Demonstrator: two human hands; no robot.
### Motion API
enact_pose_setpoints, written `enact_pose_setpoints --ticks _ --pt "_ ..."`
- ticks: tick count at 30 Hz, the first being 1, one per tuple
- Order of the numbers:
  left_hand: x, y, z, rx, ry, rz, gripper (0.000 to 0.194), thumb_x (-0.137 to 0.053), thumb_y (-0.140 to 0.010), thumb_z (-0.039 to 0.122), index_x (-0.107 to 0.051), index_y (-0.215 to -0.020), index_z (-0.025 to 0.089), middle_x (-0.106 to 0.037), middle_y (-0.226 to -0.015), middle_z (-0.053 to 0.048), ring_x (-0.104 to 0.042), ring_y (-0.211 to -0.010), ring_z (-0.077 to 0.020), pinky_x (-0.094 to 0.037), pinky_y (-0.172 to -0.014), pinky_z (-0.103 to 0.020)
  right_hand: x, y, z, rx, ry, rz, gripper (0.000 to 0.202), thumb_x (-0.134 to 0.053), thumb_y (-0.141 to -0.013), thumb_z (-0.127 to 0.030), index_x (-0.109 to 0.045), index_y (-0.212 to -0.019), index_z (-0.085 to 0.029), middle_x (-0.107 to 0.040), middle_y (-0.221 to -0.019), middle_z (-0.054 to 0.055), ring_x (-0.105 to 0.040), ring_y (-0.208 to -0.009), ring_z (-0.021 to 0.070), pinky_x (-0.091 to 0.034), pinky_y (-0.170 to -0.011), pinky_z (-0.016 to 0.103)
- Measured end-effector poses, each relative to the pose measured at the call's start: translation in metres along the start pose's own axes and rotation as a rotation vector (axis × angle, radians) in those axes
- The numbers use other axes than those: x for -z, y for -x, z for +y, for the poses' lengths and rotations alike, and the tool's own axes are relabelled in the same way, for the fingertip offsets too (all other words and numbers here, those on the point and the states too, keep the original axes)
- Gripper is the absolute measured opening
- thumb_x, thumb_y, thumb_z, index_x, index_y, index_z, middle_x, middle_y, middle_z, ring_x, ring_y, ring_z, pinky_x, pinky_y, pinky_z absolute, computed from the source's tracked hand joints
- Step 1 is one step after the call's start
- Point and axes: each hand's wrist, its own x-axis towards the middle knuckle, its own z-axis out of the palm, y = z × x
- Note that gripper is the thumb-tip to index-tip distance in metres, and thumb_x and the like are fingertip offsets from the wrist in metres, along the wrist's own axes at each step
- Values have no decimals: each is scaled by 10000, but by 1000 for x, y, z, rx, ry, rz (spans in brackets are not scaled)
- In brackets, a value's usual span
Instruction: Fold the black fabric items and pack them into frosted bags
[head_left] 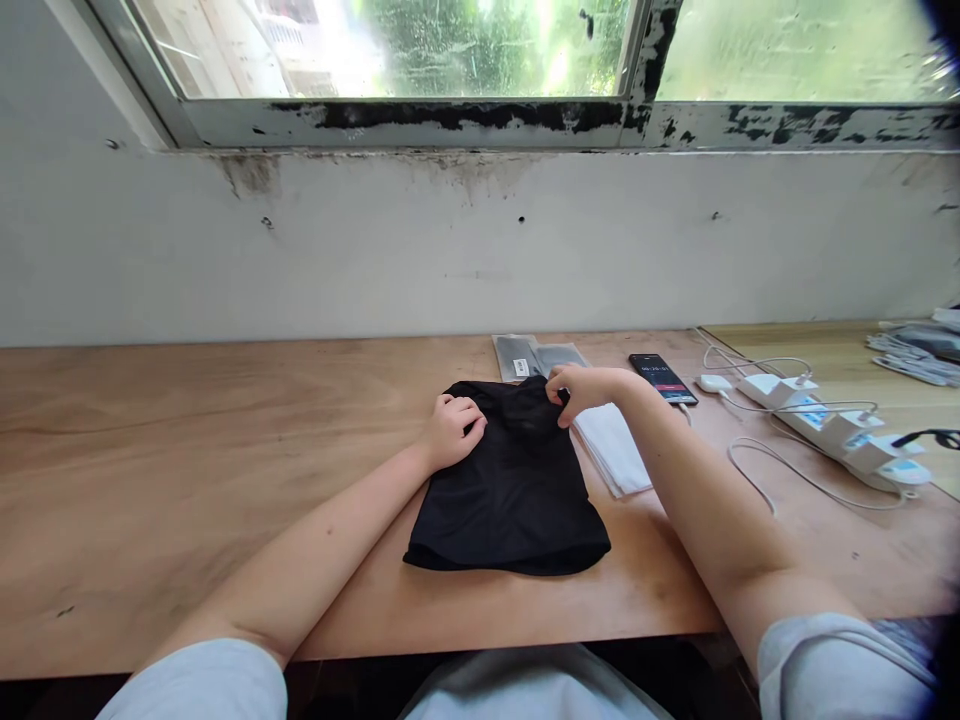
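Single camera up on person's head, there at desk [187, 480], looking forward and down. Own shirt front [532, 685] along bottom edge; forearms [360, 510] reaching in from lower corners. Left hand [454, 430] and right hand [585, 390] within arm's reach, just below centre. Wall [375, 250] faced roughly square-on, window [480, 50] cropped at top. Dark blur [946, 660] at right edge, perhaps something close to lens.

Wooden table [187, 480] bears a black garment [514, 500] laid flat, white folded item [619, 455] beside it, plastic packets [511, 350] behind, phone [664, 378] and power strip [821, 425] rightward.
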Motion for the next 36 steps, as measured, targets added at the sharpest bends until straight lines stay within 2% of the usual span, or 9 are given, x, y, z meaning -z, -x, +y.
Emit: enact_pose_setpoints --ticks 4,7,13,16,21,25,28,32,36 --pt "1 0 1 3 0 -10 263 -477 -973 277 -694 -839 212 -708 -920 -30 -628 -880 -166 -336 -947 -398 0 8 4 41 -214 -184 489 -742 -685 -659 -651 -806 -195 -643 -802 20 -587 -752 182 -398 -632 266" --pt "2 1 2 9 0 -18 268 -473 -969 277 -692 -828 212 -710 -917 -33 -625 -875 -168 -333 -959 -400 -4 7 9 -61 -263 -88 522 -749 -702 -617 -677 -1005 -198 -692 -947 55 -633 -770 196 -458 -668 289" --pt "3 1 2 16 13 -29 255 -479 -961 274 -692 -832 217 -711 -916 -38 -625 -875 -177 -330 -964 -406 -18 -3 10 -181 -196 39 964 -876 -566 -510 -531 -1417 -218 -663 -1235 116 -676 -962 279 -533 -800 352" --pt "3 1 3 26 17 -33 258 -478 -959 280 -693 -830 221 -711 -914 -39 -628 -873 -179 -331 -970 -405 -23 -6 5 -115 -171 -13 829 -875 -570 -479 -625 -1314 -212 -684 -1225 101 -669 -1014 291 -528 -843 355" --pt "4 1 4 26 22 -25 250 -485 -952 277 -691 -823 219 -708 -908 -38 -632 -880 -181 -340 -972 -406 -20 0 2 30 -309 -131 317 -769 -695 -358 -737 -963 -193 -760 -974 36 -693 -929 268 -537 -783 326" --pt "12 -3 9 24 80 39 244 -487 -954 277 -670 -806 214 -697 -891 -40 -632 -892 -182 -378 -968 -401 -9 16 -5 131 -689 -120 381 -749 -731 -317 -725 -1096 -211 -757 -1088 14 -690 -1040 251 -551 -854 304" --pt "27 -8 27 68 202 183 221 -477 -963 282 -617 -808 212 -654 -881 -46 -609 -867 -180 -457 -863 -356 -1 27 -22 206 -950 34 414 -755 -757 -328 -703 -1152 -213 -753 -1086 27 -699 -1008 248 -571 -832 316" --pt "52 -14 69 165 334 256 87 -529 -947 304 -564 -980 231 -601 -875 -21 -569 -771 -160 -490 -736 -314 4 37 -61 270 -1194 437 403 -740 -820 -380 -657 -1183 -226 -737 -1075 45 -700 -961 224 -583 -763 294" --pt "67 -18 101 252 479 173 546 -699 -854 422 -459 -1315 255 -601 -1228 -88 -607 -1022 -227 -525 -787 -337 1 47 -100 374 -1211 557 514 -683 -888 -461 -526 -1331 -253 -705 -1073 41 -697 -924 194 -589 -728 290"
